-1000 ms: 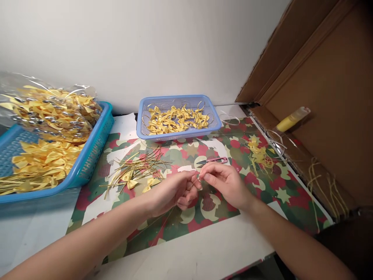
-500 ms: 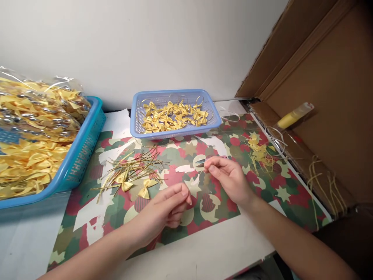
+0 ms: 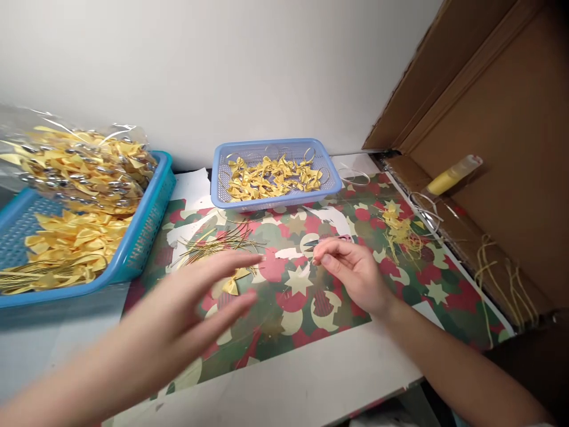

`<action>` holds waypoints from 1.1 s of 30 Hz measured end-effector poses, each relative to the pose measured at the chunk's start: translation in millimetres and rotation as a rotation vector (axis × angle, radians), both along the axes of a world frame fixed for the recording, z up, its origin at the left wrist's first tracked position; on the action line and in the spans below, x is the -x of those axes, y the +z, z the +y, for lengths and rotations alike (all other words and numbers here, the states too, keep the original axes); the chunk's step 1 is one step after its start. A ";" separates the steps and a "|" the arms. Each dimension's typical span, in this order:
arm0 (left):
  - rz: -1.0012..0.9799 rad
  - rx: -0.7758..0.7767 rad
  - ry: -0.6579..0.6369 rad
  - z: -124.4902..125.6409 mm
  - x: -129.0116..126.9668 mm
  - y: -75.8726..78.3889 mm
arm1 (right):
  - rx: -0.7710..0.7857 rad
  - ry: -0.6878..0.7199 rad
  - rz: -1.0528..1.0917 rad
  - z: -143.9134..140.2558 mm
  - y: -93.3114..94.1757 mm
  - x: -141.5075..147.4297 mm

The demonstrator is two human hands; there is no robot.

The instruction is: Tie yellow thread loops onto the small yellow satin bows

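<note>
A blurred left hand (image 3: pixel 178 302) reaches across the lower left of the frame, its grip wide open and holding nothing that shows. Right of centre, the right hand (image 3: pixel 351 270) pinches thumb and fingertips together above the patterned surface (image 3: pixel 297 311); whether anything thin sits in that grip cannot be told. A yellow bow (image 3: pixel 230 287) lies left of centre, seen between the left hand's parted fingertips, near gold wires (image 3: pixel 222 243) partly hidden by that hand. Snips (image 3: pixel 310 244) lie behind the right hand. At left, a blue basket (image 3: pixel 146 237) bears more bows beneath a clear bag (image 3: pixel 84 166). Yellow scraps (image 3: pixel 401 231) lie toward the right; a paler blue basket (image 3: pixel 278 204) of bows stands at upper centre, before a white wall (image 3: pixel 249 65).
</note>
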State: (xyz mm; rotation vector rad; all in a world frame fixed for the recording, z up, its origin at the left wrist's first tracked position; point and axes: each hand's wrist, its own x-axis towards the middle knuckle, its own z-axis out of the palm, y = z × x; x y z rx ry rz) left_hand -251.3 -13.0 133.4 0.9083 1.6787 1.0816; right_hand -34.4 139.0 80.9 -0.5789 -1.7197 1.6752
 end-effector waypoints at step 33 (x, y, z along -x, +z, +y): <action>-0.381 -0.145 -0.108 53.1 -77.0 -73.5 | 0.583 0.022 -0.007 0.9 -10.5 -6.1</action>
